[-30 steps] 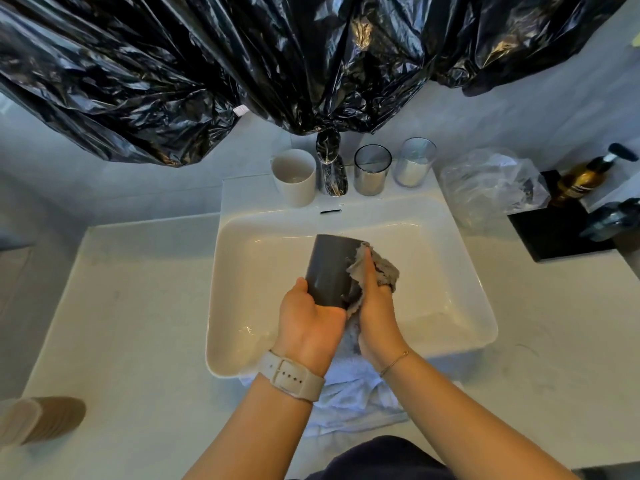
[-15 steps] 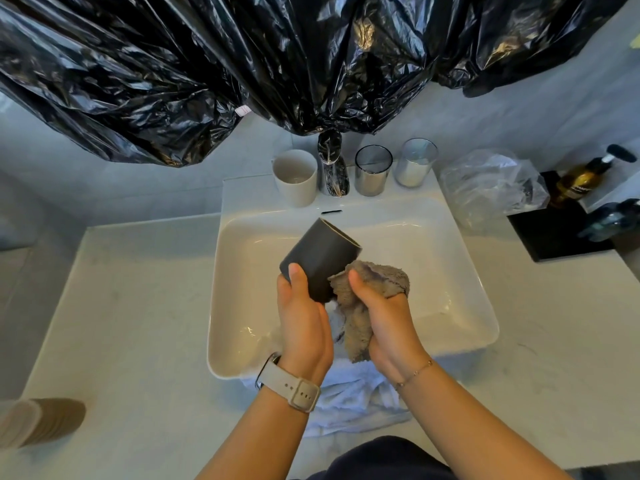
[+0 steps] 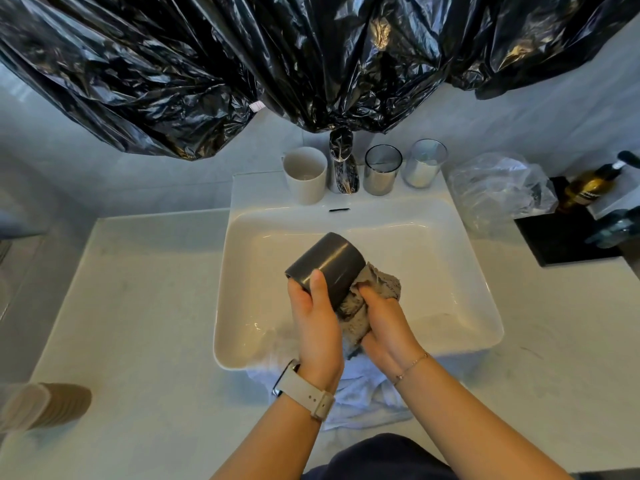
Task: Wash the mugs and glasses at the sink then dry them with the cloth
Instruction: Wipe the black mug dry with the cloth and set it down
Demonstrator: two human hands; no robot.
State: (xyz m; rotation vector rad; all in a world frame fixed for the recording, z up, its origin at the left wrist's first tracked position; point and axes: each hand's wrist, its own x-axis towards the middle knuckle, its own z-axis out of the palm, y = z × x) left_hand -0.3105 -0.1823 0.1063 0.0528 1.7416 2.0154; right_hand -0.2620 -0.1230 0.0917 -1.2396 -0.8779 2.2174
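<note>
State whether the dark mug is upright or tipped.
Tipped. The dark mug lies slanted over the sink, gripped by the left hand; the right hand holds the cloth against it.

- My left hand (image 3: 317,318) grips tilted dark grey cylindrical mug (image 3: 327,266) over white ceramic sink (image 3: 481,306).
- My right hand (image 3: 384,327) bunches grey fluffy cloth (image 3: 375,289) against mug.

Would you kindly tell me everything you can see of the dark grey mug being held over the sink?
The dark grey mug is a smooth, matte cylinder, seemingly ceramic; no handle shows. It is tilted above the white sink. The left hand grips its lower part, thumb on the wall. The right hand presses a taupe cloth against its right side.
</note>
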